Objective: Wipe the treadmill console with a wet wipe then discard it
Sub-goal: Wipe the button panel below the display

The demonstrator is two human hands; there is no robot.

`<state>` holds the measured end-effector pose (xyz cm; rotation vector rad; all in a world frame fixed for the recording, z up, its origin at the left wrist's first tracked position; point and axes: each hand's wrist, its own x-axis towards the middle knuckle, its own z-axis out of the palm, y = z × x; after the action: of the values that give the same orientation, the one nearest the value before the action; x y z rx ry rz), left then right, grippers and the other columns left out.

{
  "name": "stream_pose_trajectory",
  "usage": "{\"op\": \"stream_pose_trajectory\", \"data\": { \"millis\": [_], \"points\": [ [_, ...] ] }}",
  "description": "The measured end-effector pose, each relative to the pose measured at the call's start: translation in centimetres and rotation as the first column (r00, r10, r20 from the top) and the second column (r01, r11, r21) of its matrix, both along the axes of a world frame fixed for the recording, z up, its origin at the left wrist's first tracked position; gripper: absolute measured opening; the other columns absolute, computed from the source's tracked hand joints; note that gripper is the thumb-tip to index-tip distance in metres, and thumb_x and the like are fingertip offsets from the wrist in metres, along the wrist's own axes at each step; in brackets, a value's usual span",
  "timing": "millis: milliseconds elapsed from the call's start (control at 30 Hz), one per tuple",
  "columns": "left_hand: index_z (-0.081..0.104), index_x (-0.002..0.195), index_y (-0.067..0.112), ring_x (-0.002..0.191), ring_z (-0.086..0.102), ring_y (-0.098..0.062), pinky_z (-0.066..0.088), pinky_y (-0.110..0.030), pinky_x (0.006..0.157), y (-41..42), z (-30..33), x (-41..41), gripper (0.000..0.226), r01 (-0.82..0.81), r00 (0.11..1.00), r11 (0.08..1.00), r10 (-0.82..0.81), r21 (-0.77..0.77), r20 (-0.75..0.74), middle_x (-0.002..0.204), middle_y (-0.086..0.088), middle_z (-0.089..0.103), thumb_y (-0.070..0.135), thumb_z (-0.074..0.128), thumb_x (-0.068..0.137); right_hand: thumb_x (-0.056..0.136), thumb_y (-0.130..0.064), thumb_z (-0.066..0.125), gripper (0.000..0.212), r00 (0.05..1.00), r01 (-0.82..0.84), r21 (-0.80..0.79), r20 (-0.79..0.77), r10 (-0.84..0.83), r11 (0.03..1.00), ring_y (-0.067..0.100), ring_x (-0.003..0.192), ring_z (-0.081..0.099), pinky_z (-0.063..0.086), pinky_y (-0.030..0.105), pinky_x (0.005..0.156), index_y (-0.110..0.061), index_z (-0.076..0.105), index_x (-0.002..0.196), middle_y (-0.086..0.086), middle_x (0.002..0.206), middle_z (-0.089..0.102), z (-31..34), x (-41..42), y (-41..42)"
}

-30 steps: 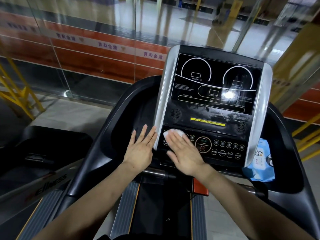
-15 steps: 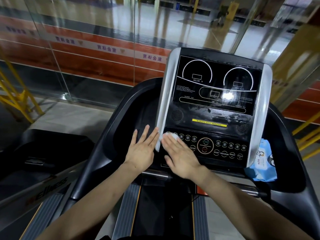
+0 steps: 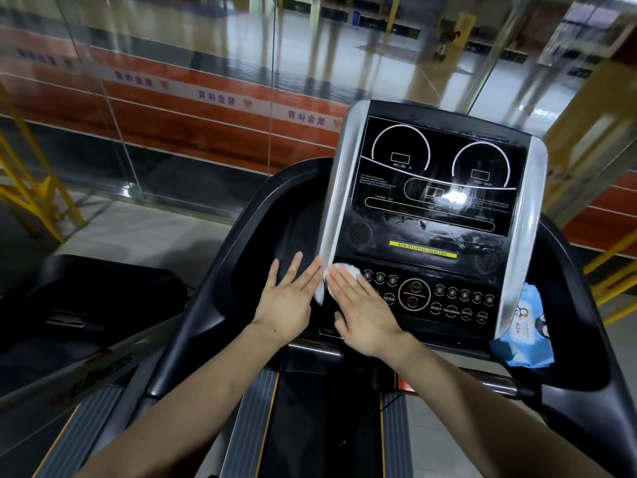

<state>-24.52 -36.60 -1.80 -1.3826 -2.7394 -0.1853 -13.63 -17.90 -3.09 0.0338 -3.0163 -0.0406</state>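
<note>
Nearest, the right hand (image 3: 370,313) lay flat with straight fingers, pressing the wet wipe (image 3: 344,272) onto the button panel's left end. The left hand (image 3: 287,298) rested open on the black housing just beside the console (image 3: 431,208). Wiping was under way; the next pass probably called for sweeping rightward across the buttons. The wipe pack (image 3: 522,331) sat at the console's right.
</note>
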Motion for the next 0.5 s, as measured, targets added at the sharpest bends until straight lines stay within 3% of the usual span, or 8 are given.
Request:
{"op": "stream_pose_trajectory", "data": {
  "millis": [100,200,333,500],
  "points": [
    [-0.014,0.162,0.025,0.158,-0.023,-0.025,-0.007,-0.061,0.127,0.0,0.1,-0.1,0.079,-0.001,1.0,1.0,0.0,-0.025,-0.004,0.17,0.014,-0.024,0.023,0.039,0.103,0.098,-0.036,0.041,0.079,0.999,-0.047,0.042,0.009,0.047,0.998,0.011,0.162,-0.007,0.008,0.041,0.133,-0.015,0.01,0.168,0.001,0.176,0.002,-0.8,1.3,0.9],
    [-0.016,0.161,0.026,0.158,-0.023,-0.025,-0.007,-0.061,0.127,-0.1,0.3,-0.1,0.08,0.004,1.0,0.999,-0.004,-0.042,-0.013,0.169,0.014,-0.024,0.024,0.039,0.104,0.099,-0.037,0.036,0.076,0.999,0.015,0.053,-0.029,-0.014,0.998,0.01,0.162,-0.005,0.014,0.043,0.132,-0.016,0.011,0.168,-0.001,0.176,0.002,0.2,0.0,1.5],
    [-0.02,0.157,0.027,0.158,-0.022,-0.025,-0.007,-0.061,0.127,-0.1,0.4,0.0,0.081,0.006,1.0,1.0,-0.006,-0.03,0.001,0.17,0.014,-0.022,0.022,0.039,0.103,0.101,-0.04,0.023,0.073,0.99,0.131,-0.034,-0.045,-0.133,0.991,0.011,0.161,-0.013,0.003,0.041,0.133,-0.015,0.006,0.168,-0.001,0.176,-0.005,1.2,-2.1,0.1],
    [-0.006,0.164,0.019,0.159,-0.021,-0.026,-0.004,-0.057,0.129,0.5,0.4,0.5,0.079,0.002,1.0,1.0,-0.001,0.026,-0.01,0.173,0.007,-0.015,0.021,0.042,0.102,0.103,-0.036,0.03,0.071,0.981,0.162,-0.033,-0.103,-0.165,0.986,0.008,0.162,-0.007,0.008,0.039,0.133,-0.016,0.009,0.168,-0.002,0.176,0.001,0.3,0.4,1.1]
  ]
}}
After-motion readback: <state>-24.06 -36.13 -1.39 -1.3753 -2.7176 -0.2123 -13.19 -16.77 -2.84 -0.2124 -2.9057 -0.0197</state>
